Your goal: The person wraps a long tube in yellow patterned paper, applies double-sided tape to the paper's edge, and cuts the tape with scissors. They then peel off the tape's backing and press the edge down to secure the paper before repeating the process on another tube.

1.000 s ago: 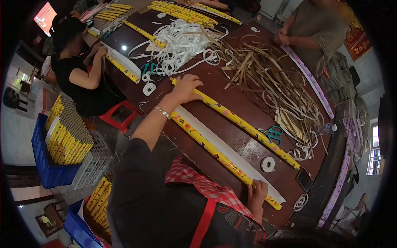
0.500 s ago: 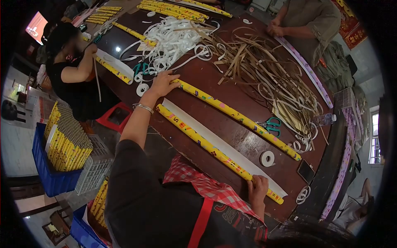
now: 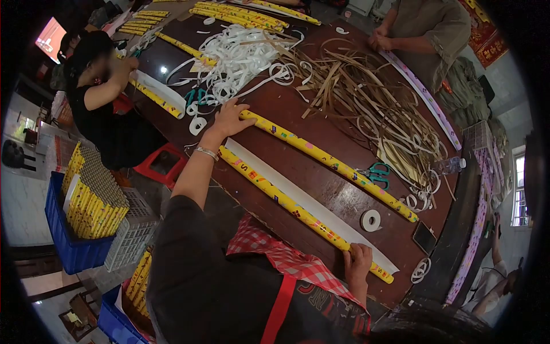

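Note:
Two yellow patterned rolls of wrapping paper lie slantwise on the table in front of me. At the upper left end of the far roll, my left hand is closed, with thumb and fingers about the tip. The near roll has a loose white flap of paper along its far side. My right hand is closed over this roll near its lower right end. A roll of white tape lies between the two rolls, and teal-handled scissors rest just beyond the far one.
White strips and brown strips are heaped across the table. A phone lies at the right edge. Co-workers handle rolls at left and far right. A blue crate of rolls stands at left.
My left hand has shifted very slightly at the roll's end; my right hand stays put. The left co-worker's arm has moved, and a person at lower right has come further into view.

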`<state>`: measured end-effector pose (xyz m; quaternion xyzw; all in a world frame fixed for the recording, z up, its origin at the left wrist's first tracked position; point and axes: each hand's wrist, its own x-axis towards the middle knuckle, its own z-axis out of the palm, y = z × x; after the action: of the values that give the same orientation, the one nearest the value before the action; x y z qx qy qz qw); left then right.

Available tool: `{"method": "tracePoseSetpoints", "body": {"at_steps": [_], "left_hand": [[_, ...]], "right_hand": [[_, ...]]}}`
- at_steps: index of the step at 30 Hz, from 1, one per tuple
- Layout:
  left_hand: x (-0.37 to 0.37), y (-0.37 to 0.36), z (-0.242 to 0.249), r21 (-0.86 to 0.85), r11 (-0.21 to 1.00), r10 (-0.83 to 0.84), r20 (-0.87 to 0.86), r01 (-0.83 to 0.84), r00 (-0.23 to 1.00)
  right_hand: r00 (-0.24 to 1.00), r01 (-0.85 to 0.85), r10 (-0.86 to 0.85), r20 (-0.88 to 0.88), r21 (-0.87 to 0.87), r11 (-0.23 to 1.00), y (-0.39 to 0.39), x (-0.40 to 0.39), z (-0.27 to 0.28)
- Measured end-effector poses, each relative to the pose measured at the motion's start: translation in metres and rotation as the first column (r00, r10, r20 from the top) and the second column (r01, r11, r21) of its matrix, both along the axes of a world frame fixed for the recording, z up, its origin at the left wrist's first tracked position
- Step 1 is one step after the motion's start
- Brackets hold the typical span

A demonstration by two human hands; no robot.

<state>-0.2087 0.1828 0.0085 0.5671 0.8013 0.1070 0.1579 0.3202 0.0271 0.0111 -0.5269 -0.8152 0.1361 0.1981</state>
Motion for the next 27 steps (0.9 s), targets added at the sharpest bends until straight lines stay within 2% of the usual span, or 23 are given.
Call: {"method": "tracePoseSetpoints", "body": {"at_steps": [6,14,17,20,27], "left_hand": [[-0.014,0.005,-0.018,0.041,0.999,-0.025,0.060,0.023,0.998],[-0.022,0.006,-0.017,-0.013,1.000,0.001,0.262,0.003,0.965],[-0.013,0.007,-0.013,-0.030,0.996,0.095,0.288,-0.090,0.953],[-0.006,0.007,-0.007,-0.048,0.993,0.118,0.254,-0.110,0.960],[-0.016,0.005,-0.013,-0.062,0.998,0.046,0.258,-0.031,0.965]], "right_hand": [[1.000,0.002,-0.002,-0.007,0.007,1.000,0.000,-0.001,0.000],[1.000,0.004,-0.004,0.002,-0.011,1.000,0.000,0.000,0.000],[1.000,0.002,-0.002,-0.003,-0.004,1.000,0.000,-0.001,0.000],[1.000,0.003,-0.003,-0.003,0.000,1.000,0.000,-0.001,0.001],[1.000,0.008,-0.007,0.010,-0.019,1.000,0.000,0.000,0.000]]}}
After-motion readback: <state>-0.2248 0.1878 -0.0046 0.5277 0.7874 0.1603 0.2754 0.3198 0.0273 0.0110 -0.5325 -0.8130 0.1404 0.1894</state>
